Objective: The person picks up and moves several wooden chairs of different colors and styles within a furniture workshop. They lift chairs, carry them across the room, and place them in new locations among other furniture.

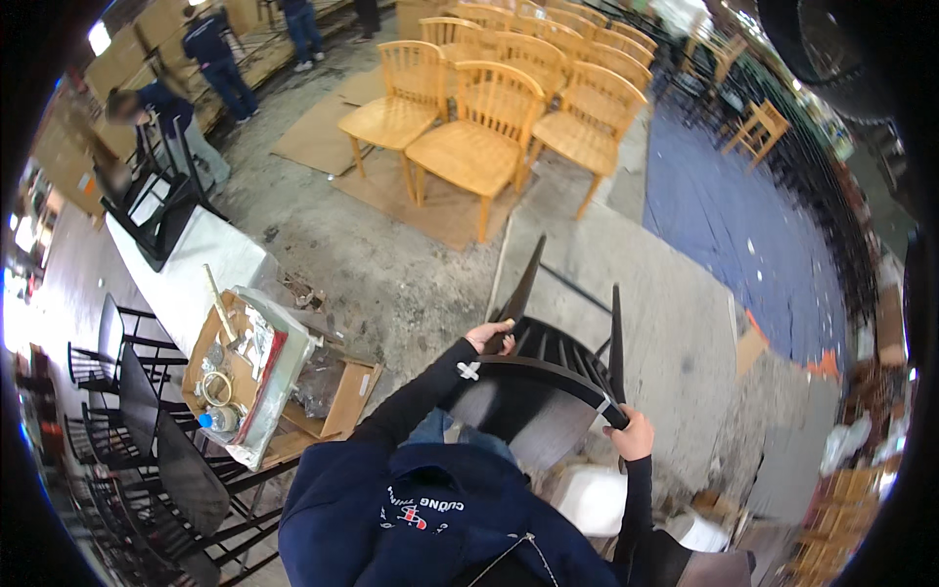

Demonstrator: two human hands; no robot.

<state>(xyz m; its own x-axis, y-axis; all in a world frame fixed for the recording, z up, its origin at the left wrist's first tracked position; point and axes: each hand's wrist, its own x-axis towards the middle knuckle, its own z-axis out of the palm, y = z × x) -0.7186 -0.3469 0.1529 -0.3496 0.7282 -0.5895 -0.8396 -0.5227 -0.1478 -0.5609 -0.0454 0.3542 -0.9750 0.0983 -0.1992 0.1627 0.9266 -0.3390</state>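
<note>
A black wooden chair is tipped in front of my body, with its legs pointing away from me. My left hand is closed on its left side, by a leg and the end of the curved rail. At the rail's right end, my right hand has its fingers wrapped around the wood. Small white pieces show near both ends of the rail. Dark slats run between the rail and the legs. My own torso hides part of the chair's near side.
Several light wooden chairs stand ahead on cardboard. To the left, a box of supplies sits by a white table, where a person handles another black chair. Black chairs line the left; a blue sheet covers floor at right.
</note>
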